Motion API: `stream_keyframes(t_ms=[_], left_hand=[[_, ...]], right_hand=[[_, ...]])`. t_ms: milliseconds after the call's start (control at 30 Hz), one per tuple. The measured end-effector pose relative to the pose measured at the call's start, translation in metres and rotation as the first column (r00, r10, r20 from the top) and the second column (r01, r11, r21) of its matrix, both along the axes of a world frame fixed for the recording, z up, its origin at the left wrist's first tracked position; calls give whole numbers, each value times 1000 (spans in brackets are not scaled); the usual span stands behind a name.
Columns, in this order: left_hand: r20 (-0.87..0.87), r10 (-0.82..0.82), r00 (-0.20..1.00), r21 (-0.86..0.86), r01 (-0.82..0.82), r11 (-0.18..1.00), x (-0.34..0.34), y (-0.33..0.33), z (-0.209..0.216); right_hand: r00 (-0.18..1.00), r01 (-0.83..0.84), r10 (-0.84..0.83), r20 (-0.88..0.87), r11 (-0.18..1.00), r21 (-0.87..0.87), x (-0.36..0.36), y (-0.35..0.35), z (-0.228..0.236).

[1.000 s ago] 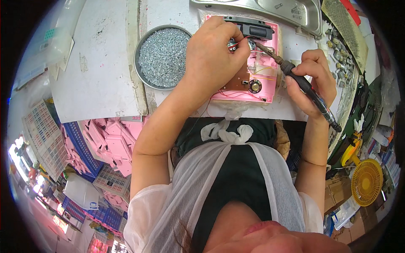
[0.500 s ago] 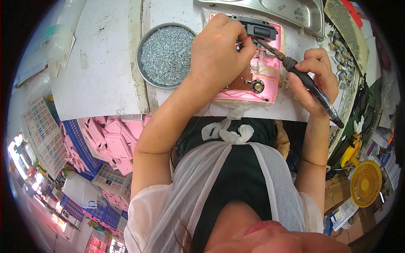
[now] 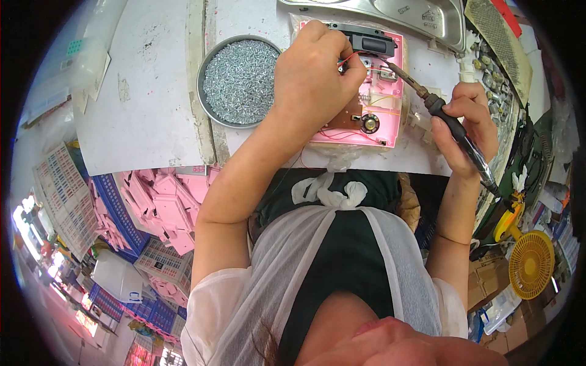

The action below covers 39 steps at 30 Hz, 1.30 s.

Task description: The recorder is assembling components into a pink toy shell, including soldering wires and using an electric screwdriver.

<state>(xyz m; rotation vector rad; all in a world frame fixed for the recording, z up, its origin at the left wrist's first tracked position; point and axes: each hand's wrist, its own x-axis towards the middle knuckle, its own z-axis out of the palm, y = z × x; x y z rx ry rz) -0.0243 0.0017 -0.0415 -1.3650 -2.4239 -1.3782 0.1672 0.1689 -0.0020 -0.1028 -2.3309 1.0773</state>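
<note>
My right hand (image 3: 470,125) grips the black handle of a soldering iron (image 3: 455,125). The iron's metal tip points up and left, close to the black part (image 3: 373,45) at the top of an open pink plastic housing (image 3: 390,131). Over the housing's left side, my left hand (image 3: 317,76) is closed in a pinch around a thin red wire (image 3: 349,59); its fingertips partly hide what lies beneath. Inside the housing are a brown board (image 3: 343,121), a small round speaker (image 3: 370,124) and thin red and yellow wires.
A round bowl of small screws (image 3: 239,79) stands left of my left hand. Beyond the housing lies a metal tray (image 3: 421,18). Small metal parts (image 3: 494,79) are heaped along the right edge. Pink plastic pieces (image 3: 165,204) fill the space below left, and a yellow fan (image 3: 531,263) stands lower right.
My right hand has drawn the soldering iron a little right and down, so its tip has left the spot by my left fingertips. My left hand has hardly moved.
</note>
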Motion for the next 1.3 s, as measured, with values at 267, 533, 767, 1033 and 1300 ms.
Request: stream_keyframes(t_ms=[267,533,767,1033,1300], left_hand=[[-30,-13,999,12,13,1000,-1,-1,0],[124,-135,983,3,136,991,28,-24,28],[85,-337,938,-97,344,934,34,-16,12],[47,-397,917,-125,399,908,38,-8,13],[535,-278,798,-49,358,932,28,-19,21]], right_hand=[[1000,16,-15,24,999,-36,6,1,0],[989,135,-139,-46,987,-87,33,7,8],[988,144,-149,-47,984,-104,46,6,3],[986,159,-164,-37,981,-115,53,7,3],[974,204,-227,-18,905,-372,43,-12,-1]])
